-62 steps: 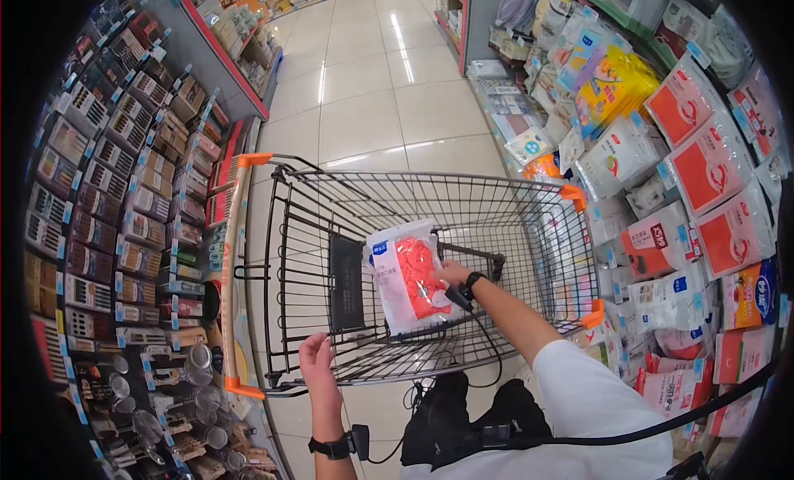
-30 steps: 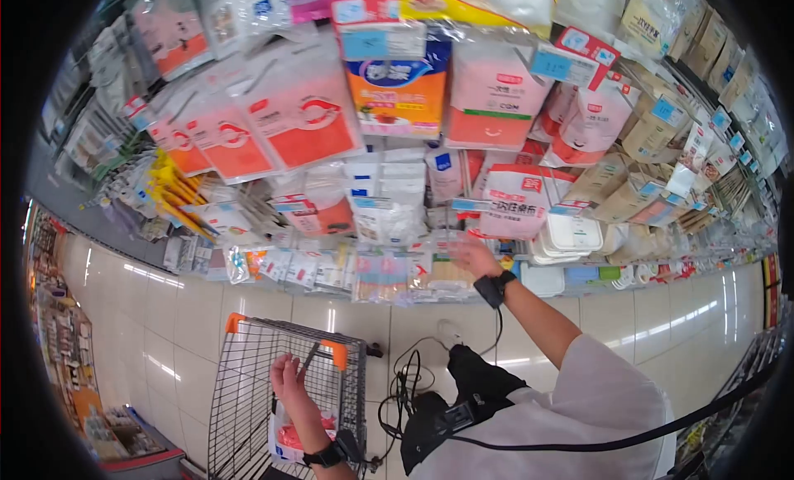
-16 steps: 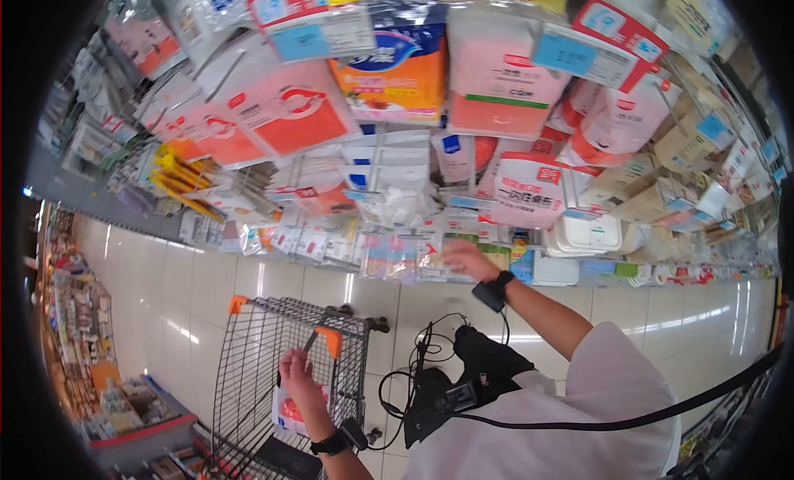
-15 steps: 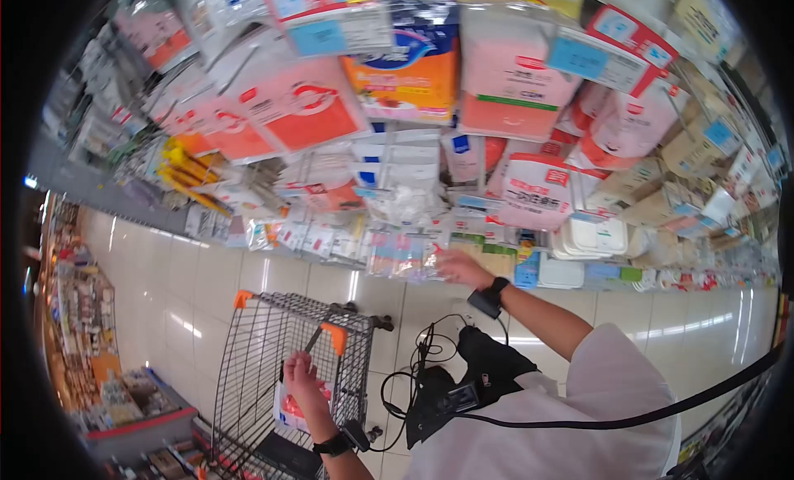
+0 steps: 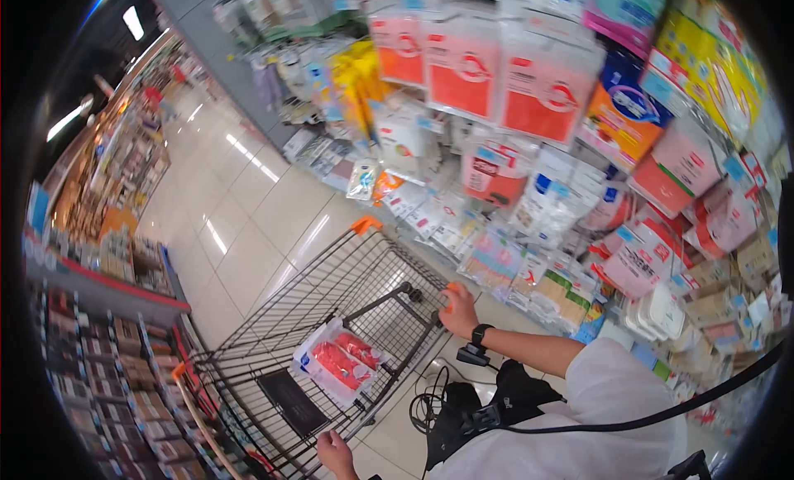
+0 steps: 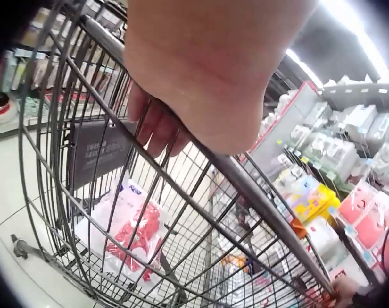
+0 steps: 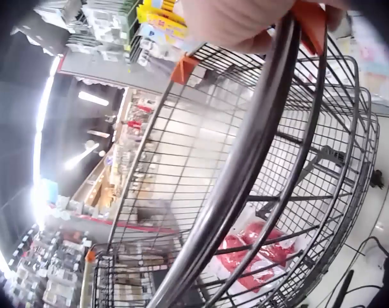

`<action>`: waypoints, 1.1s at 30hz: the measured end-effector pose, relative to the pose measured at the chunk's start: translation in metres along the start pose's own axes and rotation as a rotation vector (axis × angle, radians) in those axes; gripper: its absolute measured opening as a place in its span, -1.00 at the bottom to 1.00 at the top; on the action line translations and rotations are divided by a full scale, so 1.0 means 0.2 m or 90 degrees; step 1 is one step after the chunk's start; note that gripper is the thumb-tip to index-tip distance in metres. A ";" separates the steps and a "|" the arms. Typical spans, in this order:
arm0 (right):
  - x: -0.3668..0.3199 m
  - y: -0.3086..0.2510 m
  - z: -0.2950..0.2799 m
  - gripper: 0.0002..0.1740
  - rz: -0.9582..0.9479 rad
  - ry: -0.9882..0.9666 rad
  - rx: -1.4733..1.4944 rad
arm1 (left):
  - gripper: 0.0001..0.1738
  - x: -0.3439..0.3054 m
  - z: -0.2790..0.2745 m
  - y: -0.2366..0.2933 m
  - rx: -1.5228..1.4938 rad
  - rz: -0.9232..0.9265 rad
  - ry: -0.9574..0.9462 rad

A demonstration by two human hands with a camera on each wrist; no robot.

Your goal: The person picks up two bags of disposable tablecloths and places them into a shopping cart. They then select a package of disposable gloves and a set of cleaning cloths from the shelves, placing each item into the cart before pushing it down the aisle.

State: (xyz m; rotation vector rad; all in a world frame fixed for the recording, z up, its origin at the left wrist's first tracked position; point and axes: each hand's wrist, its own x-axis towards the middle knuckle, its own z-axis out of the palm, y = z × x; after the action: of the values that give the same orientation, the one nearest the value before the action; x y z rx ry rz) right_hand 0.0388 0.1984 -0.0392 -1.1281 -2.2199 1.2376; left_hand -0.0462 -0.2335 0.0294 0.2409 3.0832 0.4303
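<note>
The right hand (image 5: 457,310) grips an orange corner of the wire shopping cart; in the right wrist view the same hand (image 7: 236,22) lies over the rim with its fingers curled round the corner (image 7: 310,25). Near the bottom of the head view is the left hand (image 5: 336,455), at the cart's near side. In the left wrist view this hand (image 6: 201,77) rests over the dark rim (image 6: 239,183), fingers bent down inside it. A clear and white package with red contents (image 5: 341,362) lies in the basket, touched by neither hand.
Hanging packs (image 5: 550,87) line the shelf at the right, with lower packs (image 5: 492,261) close to the cart. Another shelf of small goods (image 5: 124,381) stands at the left. Tiled floor (image 5: 240,224) runs between them; cables (image 5: 426,405) hang beside the person's dark trousers.
The right hand has moved from in front of the lower shelf packs onto the cart's orange corner. The left hand has come down onto the rim. The head view has turned left, towards the aisle.
</note>
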 end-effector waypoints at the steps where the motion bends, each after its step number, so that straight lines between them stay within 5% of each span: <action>1: -0.01 -0.02 0.05 -0.50 -0.016 -0.009 -0.012 | -0.71 0.01 -0.05 0.06 0.043 -0.023 -0.006; 4: 0.02 -0.04 0.15 -0.54 0.026 0.106 -0.116 | -0.62 0.08 -0.14 0.13 0.138 -0.075 -0.104; 6: 0.04 -0.07 0.16 -0.54 0.051 0.049 -0.146 | -0.63 0.11 -0.16 0.12 0.092 -0.114 -0.120; 10: 0.14 -0.17 0.27 -0.56 0.010 0.025 -0.174 | -0.60 0.24 -0.08 -0.08 0.130 0.023 -0.082; 19: 0.53 -0.52 0.59 -0.43 0.073 -0.104 -0.349 | -0.60 0.63 -0.21 -0.02 0.080 -0.101 -0.154; 33: 1.31 -1.11 1.29 -0.52 0.047 -0.103 -0.286 | -0.59 1.77 -0.22 -0.14 0.077 -0.144 -0.199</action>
State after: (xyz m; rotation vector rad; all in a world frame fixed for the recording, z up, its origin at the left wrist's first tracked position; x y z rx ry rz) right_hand -0.3905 0.1967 -0.0142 -1.3169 -2.6890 0.9039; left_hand -0.4025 -0.2159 0.0644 -0.0379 2.7861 0.1782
